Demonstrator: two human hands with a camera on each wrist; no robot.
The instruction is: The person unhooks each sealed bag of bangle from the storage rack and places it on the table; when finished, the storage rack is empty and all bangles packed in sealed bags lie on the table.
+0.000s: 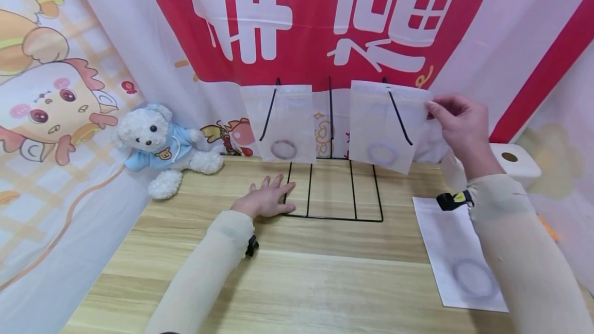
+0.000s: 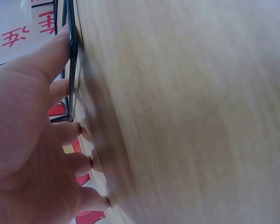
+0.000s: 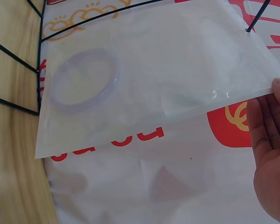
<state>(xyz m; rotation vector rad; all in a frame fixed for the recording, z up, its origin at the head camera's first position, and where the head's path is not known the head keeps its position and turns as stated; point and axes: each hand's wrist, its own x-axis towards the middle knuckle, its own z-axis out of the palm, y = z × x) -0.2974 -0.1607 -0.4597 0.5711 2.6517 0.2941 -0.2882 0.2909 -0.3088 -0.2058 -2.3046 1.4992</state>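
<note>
A black wire rack (image 1: 331,217) stands on the table, with its base flat and hooks pointing forward. From its right hook hangs a translucent plastic bag (image 1: 371,117), a pale lilac bangle (image 3: 114,74) showing through it. My right hand (image 1: 464,120) pinches this bag's upper right edge between thumb and fingers; the hook wire passes through the hole near its top. A similar bag (image 1: 294,112) with a darker bangle hangs on the left hook. My left hand (image 1: 264,200) has its fingers spread, fingertips on the tabletop and thumb against the rack's base wire (image 2: 73,46).
A larger white bag (image 1: 431,226) with a ring shape inside lies on the table at the right, partly under my right forearm. Behind that arm is a white box (image 1: 524,161) with a round hole. A plush bear (image 1: 181,156) in blue sits at the back left, near the printed curtain.
</note>
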